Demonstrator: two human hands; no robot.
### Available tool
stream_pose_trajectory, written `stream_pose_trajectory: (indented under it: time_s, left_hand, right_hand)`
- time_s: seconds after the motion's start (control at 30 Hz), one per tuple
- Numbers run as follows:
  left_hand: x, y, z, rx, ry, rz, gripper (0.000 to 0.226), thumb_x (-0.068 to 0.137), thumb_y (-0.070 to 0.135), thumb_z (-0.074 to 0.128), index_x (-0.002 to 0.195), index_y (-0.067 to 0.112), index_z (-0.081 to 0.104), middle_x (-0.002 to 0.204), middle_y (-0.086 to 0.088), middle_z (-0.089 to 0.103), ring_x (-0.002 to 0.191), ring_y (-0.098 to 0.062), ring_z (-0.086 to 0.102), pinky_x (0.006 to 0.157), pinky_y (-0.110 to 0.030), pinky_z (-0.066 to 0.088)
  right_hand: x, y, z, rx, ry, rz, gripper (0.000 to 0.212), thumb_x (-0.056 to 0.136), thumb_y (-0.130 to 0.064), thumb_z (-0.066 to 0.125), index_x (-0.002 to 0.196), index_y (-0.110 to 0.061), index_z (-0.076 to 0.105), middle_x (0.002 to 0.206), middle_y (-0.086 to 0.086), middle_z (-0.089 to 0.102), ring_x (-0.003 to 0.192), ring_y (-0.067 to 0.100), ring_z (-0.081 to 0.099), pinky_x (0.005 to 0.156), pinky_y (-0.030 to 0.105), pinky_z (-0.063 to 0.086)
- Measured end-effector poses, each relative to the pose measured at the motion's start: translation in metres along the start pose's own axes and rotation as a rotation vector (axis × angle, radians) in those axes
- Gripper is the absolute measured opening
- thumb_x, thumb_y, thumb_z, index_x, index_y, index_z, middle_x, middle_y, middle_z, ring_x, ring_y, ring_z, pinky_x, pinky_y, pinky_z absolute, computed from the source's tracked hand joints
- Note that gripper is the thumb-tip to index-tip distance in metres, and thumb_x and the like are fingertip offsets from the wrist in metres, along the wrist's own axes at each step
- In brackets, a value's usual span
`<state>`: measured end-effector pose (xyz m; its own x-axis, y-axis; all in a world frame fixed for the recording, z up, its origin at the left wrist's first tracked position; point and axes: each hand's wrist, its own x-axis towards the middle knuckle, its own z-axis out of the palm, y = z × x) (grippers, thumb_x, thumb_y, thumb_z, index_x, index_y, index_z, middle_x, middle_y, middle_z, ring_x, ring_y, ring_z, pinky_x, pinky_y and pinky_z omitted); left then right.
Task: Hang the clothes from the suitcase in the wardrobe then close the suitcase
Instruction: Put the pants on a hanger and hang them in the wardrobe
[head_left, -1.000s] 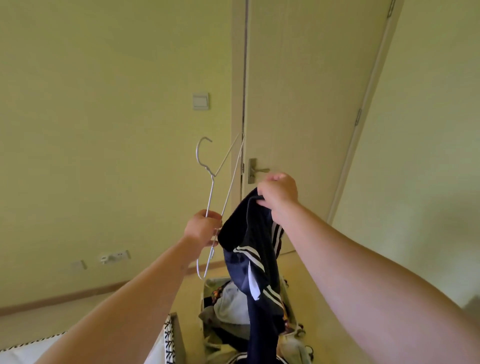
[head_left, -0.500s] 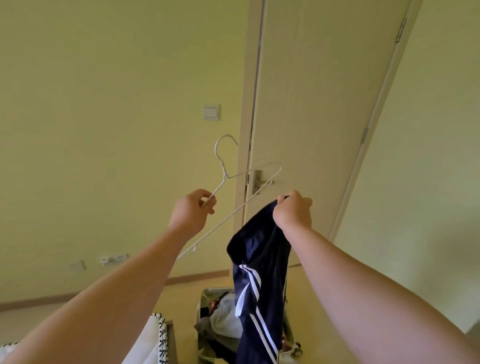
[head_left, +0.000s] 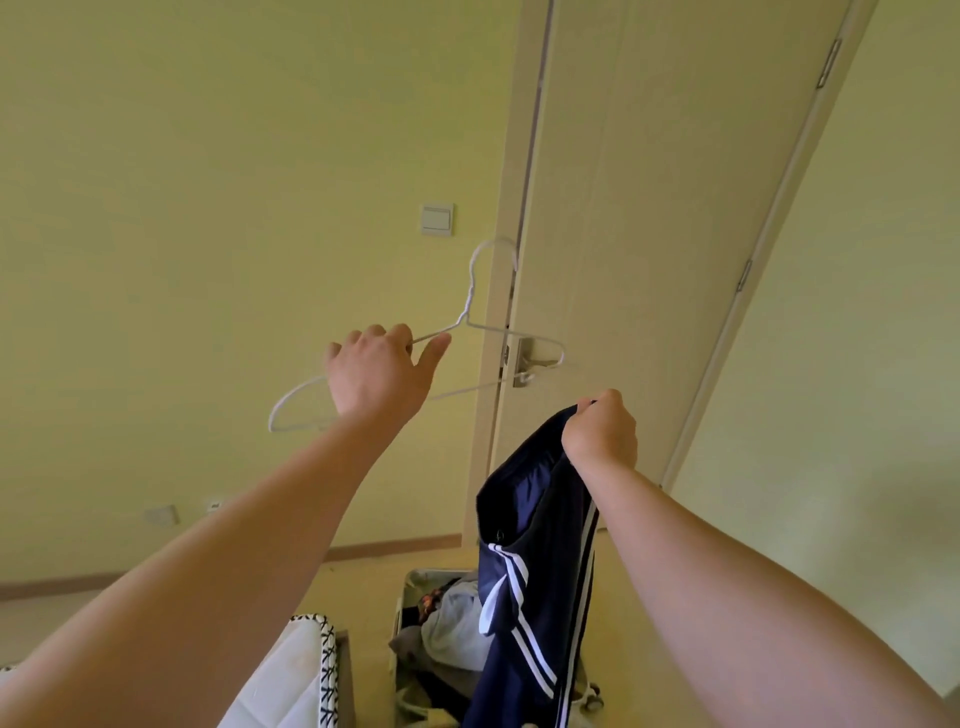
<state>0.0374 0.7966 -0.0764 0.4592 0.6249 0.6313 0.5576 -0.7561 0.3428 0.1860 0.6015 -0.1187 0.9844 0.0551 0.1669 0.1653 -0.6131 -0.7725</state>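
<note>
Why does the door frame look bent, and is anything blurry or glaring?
Head view: the wide-angle lens bows the door frame and stretches the forearms; light is yellowish, without glare; the white wire hanger fades into the pale wall; the navy striped garment looks sharp.

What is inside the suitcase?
A pale garment, a bit of orange-patterned cloth and darker clothes lie in the suitcase. The navy garment held by the right hand hides its right side.

Your left hand (head_left: 379, 379) blocks the middle of the white wire hanger (head_left: 466, 315). The navy white-striped garment (head_left: 545, 519) runs off the bottom edge and hides the right half of the open pale suitcase (head_left: 431, 574); contents there unreadable.
</note>
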Motion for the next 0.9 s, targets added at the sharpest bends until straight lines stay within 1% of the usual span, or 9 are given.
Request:
stream_pose_trajectory:
  time_s: [0.1,0.23,0.3,0.37,0.43,0.6,0.7,0.8,0.9]
  left_hand:
    - [0.005,0.001,-0.008,0.065,0.042,-0.055,0.073,0.083,0.089,0.027,0.075,0.025,0.061,0.081,0.002,0.058,0.084,-0.025,0.045,0.087,-0.044,0.03]
    - [0.013,0.0,-0.015,0.006,0.114,-0.098,0.085,0.076,0.097,0.028,0.078,0.023,0.069,0.083,0.0,0.061,0.093,-0.028,0.047,0.091,-0.046,0.028]
    - [0.016,0.0,-0.018,-0.018,0.131,-0.083,0.082,0.075,0.097,0.029,0.069,0.023,0.063,0.079,0.001,0.058,0.09,-0.028,0.046,0.091,-0.046,0.03]
    - [0.017,0.001,-0.02,-0.047,0.139,-0.064,0.077,0.074,0.097,0.032,0.06,0.023,0.049,0.074,0.002,0.054,0.087,-0.027,0.043,0.091,-0.046,0.031]
    - [0.019,0.001,-0.023,-0.077,0.154,-0.049,0.077,0.074,0.096,0.035,0.055,0.022,0.04,0.07,0.003,0.051,0.085,-0.027,0.041,0.091,-0.045,0.03]
    - [0.03,-0.009,-0.031,-0.132,0.215,-0.035,0.076,0.073,0.096,0.04,0.055,0.022,0.039,0.068,0.004,0.047,0.084,-0.027,0.04,0.09,-0.046,0.03]
    - [0.032,-0.014,-0.033,-0.115,0.2,0.022,0.078,0.073,0.095,0.041,0.053,0.02,0.035,0.065,0.005,0.046,0.084,-0.027,0.042,0.089,-0.045,0.03]
    - [0.031,-0.014,-0.034,-0.119,0.209,0.085,0.079,0.073,0.094,0.045,0.051,0.02,0.034,0.063,0.005,0.046,0.084,-0.027,0.043,0.089,-0.045,0.031]
    - [0.03,-0.01,-0.035,-0.138,0.208,0.088,0.078,0.073,0.094,0.045,0.051,0.02,0.034,0.062,0.007,0.044,0.084,-0.027,0.043,0.088,-0.044,0.029]
  right_hand:
    - [0.003,0.003,0.002,0.05,-0.009,0.075,0.014,0.098,-0.014,0.044,0.112,-0.012,0.048,0.117,0.006,0.061,0.09,0.037,0.069,0.079,0.05,0.06]
    - [0.003,0.01,0.003,0.082,-0.02,0.104,0.014,0.097,-0.009,0.045,0.111,-0.013,0.045,0.121,0.004,0.059,0.091,0.036,0.068,0.077,0.05,0.061]
    - [0.003,0.012,0.004,0.11,-0.014,0.115,0.015,0.096,-0.008,0.045,0.11,-0.014,0.045,0.12,0.004,0.058,0.091,0.036,0.068,0.078,0.05,0.061]
    - [0.003,0.013,0.004,0.138,0.004,0.136,0.017,0.095,-0.007,0.044,0.111,-0.012,0.045,0.119,0.007,0.058,0.09,0.038,0.069,0.077,0.05,0.061]
    - [0.003,0.014,0.003,0.162,0.018,0.151,0.019,0.094,-0.005,0.042,0.112,-0.011,0.045,0.12,0.009,0.058,0.092,0.039,0.069,0.077,0.051,0.061]
    - [0.004,0.019,0.003,0.186,0.038,0.153,0.015,0.095,-0.003,0.041,0.105,-0.014,0.042,0.124,0.009,0.059,0.093,0.04,0.069,0.079,0.051,0.061]
    - [0.001,0.017,0.002,0.193,0.064,0.13,0.02,0.095,-0.004,0.041,0.114,-0.01,0.045,0.124,0.012,0.059,0.096,0.039,0.067,0.079,0.052,0.06]
    - [-0.002,0.013,0.0,0.196,0.092,0.122,0.022,0.098,-0.004,0.042,0.119,-0.006,0.046,0.123,0.013,0.058,0.105,0.037,0.063,0.086,0.05,0.057]
    - [-0.003,0.012,0.001,0.203,0.098,0.099,0.015,0.1,-0.008,0.041,0.114,-0.007,0.047,0.117,0.013,0.06,0.097,0.037,0.066,0.08,0.05,0.059]
